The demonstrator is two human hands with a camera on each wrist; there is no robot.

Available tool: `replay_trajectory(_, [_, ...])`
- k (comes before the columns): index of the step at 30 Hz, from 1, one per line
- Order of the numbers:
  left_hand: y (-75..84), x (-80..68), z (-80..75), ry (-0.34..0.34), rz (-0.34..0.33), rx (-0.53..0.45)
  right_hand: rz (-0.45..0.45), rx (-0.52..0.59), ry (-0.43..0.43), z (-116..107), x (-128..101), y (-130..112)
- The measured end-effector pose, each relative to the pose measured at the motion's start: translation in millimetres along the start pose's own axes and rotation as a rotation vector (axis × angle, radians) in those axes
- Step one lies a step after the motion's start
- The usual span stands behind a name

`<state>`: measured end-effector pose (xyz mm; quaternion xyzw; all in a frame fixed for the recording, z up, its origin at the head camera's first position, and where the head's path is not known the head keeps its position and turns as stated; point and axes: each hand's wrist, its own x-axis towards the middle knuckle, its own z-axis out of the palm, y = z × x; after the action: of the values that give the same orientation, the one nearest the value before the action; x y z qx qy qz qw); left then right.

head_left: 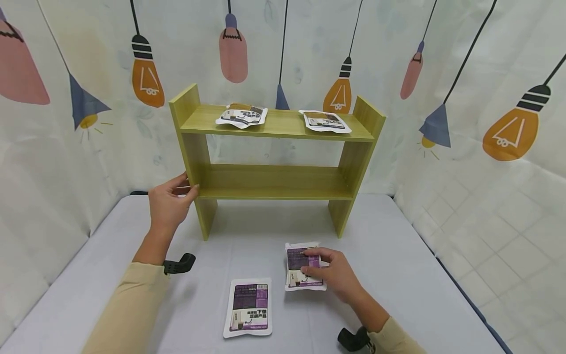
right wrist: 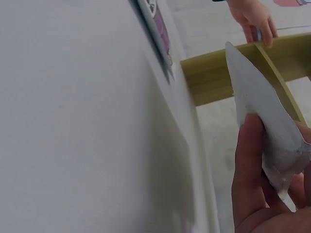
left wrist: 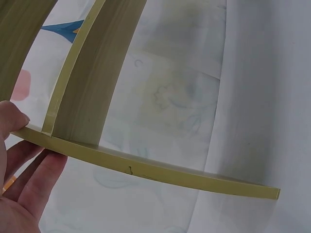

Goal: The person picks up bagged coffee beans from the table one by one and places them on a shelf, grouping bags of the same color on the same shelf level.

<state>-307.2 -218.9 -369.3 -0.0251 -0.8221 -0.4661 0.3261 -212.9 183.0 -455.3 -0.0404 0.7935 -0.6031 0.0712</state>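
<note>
A green wooden two-tier shelf [head_left: 274, 182] stands on the white table. With thumb and fingers on either side, my left hand [head_left: 170, 201] grips the edge of its left side panel [left wrist: 165, 172], level with the lower board. My right hand [head_left: 333, 273] holds a white pouch [head_left: 297, 268] with a purple label by its right edge, in front of the shelf. In the right wrist view the pouch's plain white side [right wrist: 262, 102] shows, with a finger pressed along it. Another purple-labelled pouch [head_left: 248, 307] lies flat on the table to the left of it.
On the shelf's top board lie two white pouches, one left [head_left: 242, 116] and one right [head_left: 326, 122], their tops tinted orange-brown. Behind and beside the table [head_left: 194, 309] hang pale curtains [head_left: 486, 206] printed with lamps and bulbs.
</note>
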Motion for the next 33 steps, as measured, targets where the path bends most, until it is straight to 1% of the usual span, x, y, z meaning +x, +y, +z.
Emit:
replay_trajectory(4, [-0.1, -0.5, -0.1, -0.003, -0.012, -0.005, 0.009, 0.004, 0.022, -3.3, 2.8, -7.1])
replay_trajectory(10, [0.1, -0.7, -1.0, -0.001, -0.008, -0.009, 0.017, 0.014, 0.047, -8.6, 7.8, -15.5])
replay_trajectory(16, [-0.1, -0.9, -0.3, -0.001, -0.019, -0.019, 0.0, 0.039, 0.058, -12.6, 12.5, -20.8])
replay_trajectory(23, [0.9, -1.2, 0.1, 0.002, -0.02, -0.014, -0.003, 0.077, 0.051, -17.6, 16.3, -27.8])
replay_trajectory(33, [2.5, -1.3, -0.4, 0.0, -0.031, -0.01, -0.037, 0.095, 0.043, -25.0, 22.3, -35.8])
